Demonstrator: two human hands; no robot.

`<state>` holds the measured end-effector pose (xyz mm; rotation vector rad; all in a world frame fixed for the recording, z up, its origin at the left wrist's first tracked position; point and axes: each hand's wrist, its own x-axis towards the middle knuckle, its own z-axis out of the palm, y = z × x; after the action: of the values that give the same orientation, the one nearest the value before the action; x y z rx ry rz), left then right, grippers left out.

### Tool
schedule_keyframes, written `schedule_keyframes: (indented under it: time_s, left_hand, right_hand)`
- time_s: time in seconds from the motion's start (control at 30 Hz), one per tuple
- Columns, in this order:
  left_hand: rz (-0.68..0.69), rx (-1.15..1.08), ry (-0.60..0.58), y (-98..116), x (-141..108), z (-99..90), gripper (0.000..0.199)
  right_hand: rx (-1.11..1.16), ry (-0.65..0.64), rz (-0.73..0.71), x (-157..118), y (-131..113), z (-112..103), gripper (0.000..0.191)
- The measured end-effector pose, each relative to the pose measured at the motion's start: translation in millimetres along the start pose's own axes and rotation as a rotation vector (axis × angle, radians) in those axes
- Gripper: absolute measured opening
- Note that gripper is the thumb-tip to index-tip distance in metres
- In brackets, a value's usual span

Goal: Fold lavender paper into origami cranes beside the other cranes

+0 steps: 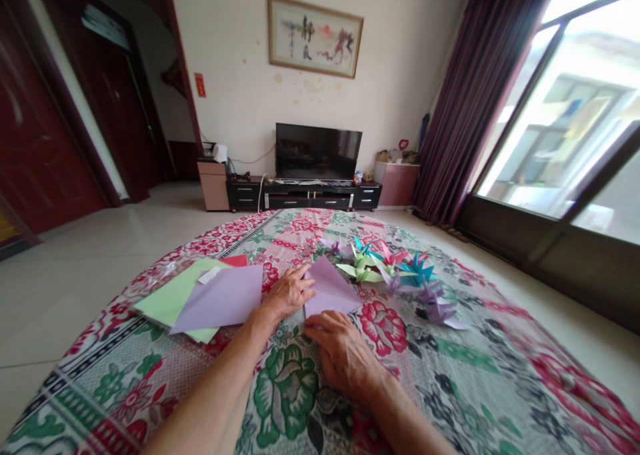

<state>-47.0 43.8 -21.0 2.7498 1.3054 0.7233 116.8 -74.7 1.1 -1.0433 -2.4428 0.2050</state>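
A purple paper (333, 287), folded with a straight left edge and a point at the right, lies on the flowered cloth in front of me. My left hand (290, 291) rests at its left edge, fingertips on the paper and fingers slightly apart. At the paper's lower edge is my right hand (340, 348), its fingers together and pressing there; its thumb is partly hidden. To the left lies a loose purple sheet (225, 298) over green sheets (167, 297), with a bit of red paper (235, 261) showing behind.
Several folded paper cranes in purple, green, pink and blue (418, 269) stand right of the folded paper. The round table's patterned cloth (287, 395) spreads beneath everything. Beyond it, a television (318, 153) stands on a low black cabinet (310, 195).
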Motion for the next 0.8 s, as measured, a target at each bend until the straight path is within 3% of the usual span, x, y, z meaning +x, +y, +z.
schedule_keyframes:
  time_s: [0.63,0.8]
  left_hand:
    - [-0.033,-0.018,0.019,-1.7,-0.4,4.3,0.031]
    - [0.022,0.058,0.051,5.2,-0.2,-1.0,0.028]
  right_hand:
    - [-0.044,0.005,-0.021,0.3,-2.4,-1.0,0.027]
    - [-0.033,0.010,0.018,0.7,-4.2,3.2,0.028]
